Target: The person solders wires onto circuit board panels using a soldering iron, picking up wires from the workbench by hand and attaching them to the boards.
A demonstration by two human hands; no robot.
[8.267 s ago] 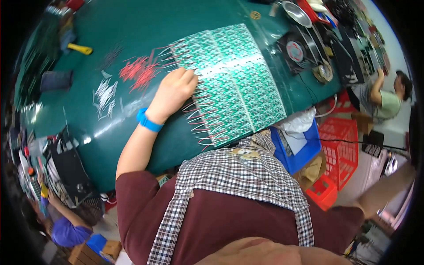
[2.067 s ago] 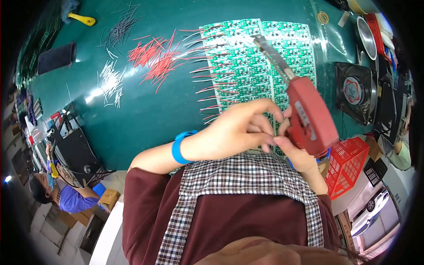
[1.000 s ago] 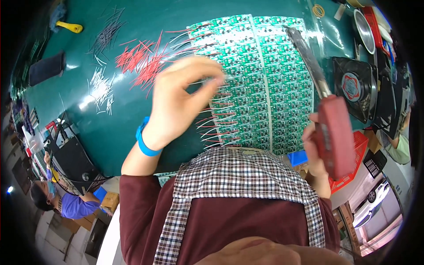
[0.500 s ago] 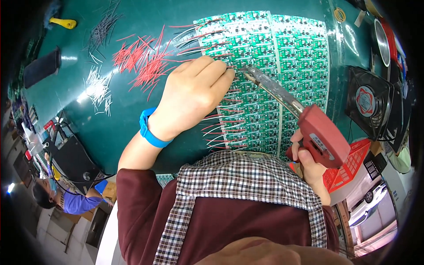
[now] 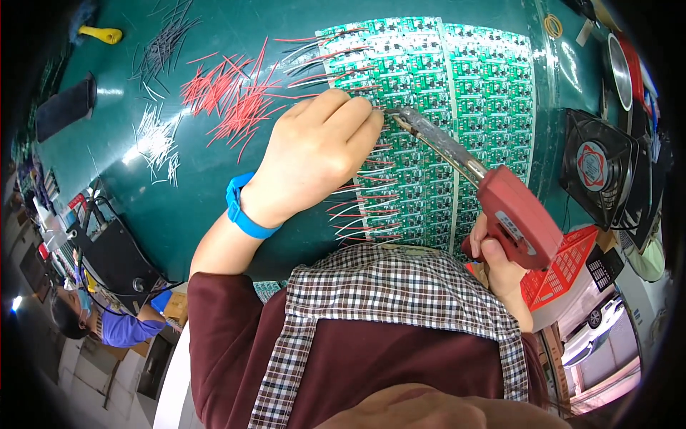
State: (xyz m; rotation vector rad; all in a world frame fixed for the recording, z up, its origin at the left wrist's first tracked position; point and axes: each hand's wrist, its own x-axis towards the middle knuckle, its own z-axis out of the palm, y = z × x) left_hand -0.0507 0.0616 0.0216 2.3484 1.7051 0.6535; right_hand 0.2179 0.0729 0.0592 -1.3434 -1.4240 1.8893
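My left hand [image 5: 325, 139] is closed in a pinch at the left edge of a panel of green circuit boards [image 5: 421, 154]. A thin wire end shows at its fingertips; the rest of that wire is hidden under the hand. In my right hand [image 5: 500, 261] is the handle of a red soldering gun [image 5: 520, 218]. The gun slants up and left over the panel, its metal tip [image 5: 393, 114] right by my left fingertips. Red, black and white wires [image 5: 364, 212] stick out along the panel's left edge, above and below the hand.
Loose red wires [image 5: 232, 96], white wires [image 5: 157, 143] and black wires [image 5: 166, 50] lie in piles on the green table [image 5: 193, 207]. A black fan [image 5: 597, 164] stands right of the panel, near a red crate [image 5: 564, 268]. Far left are a dark phone-like slab [image 5: 66, 109] and another person [image 5: 128, 325].
Both hands and the soldering gun have shifted only slightly. The tip stays beside my left fingertips, and both grips are unchanged.
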